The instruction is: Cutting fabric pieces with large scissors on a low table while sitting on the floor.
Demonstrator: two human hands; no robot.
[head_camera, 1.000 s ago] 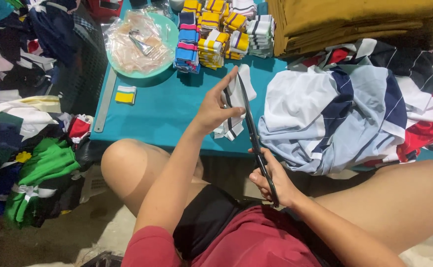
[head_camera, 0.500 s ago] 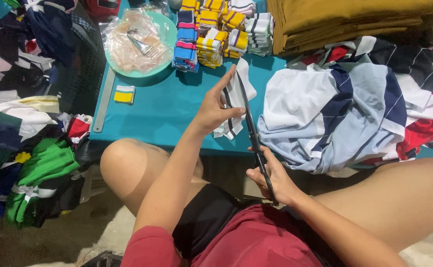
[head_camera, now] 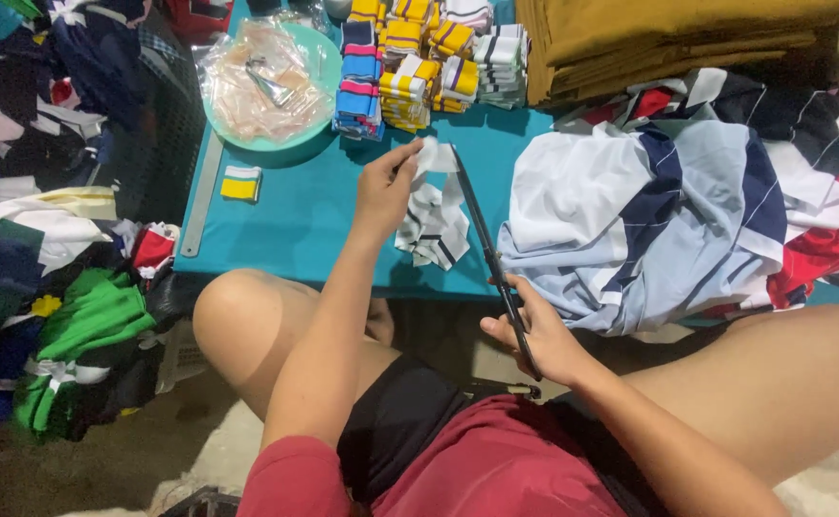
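My left hand pinches the top of a white strip of knit fabric with dark stripes, which hangs down over the teal table. My right hand grips the handles of long black scissors. Their blades point up and away, and the tip reaches the strip's upper edge beside my left fingers. My bare knees frame the table's front edge.
A pile of white, navy and red garments lies right of the scissors. Folded mustard cloth is stacked behind it. Striped collar pieces stand in stacks at the back, beside a mint bowl holding plastic bags. Clothes are heaped at left.
My left hand has lifted the striped strip slightly higher, and the scissors stay against its upper edge. My right hand has shifted a little.
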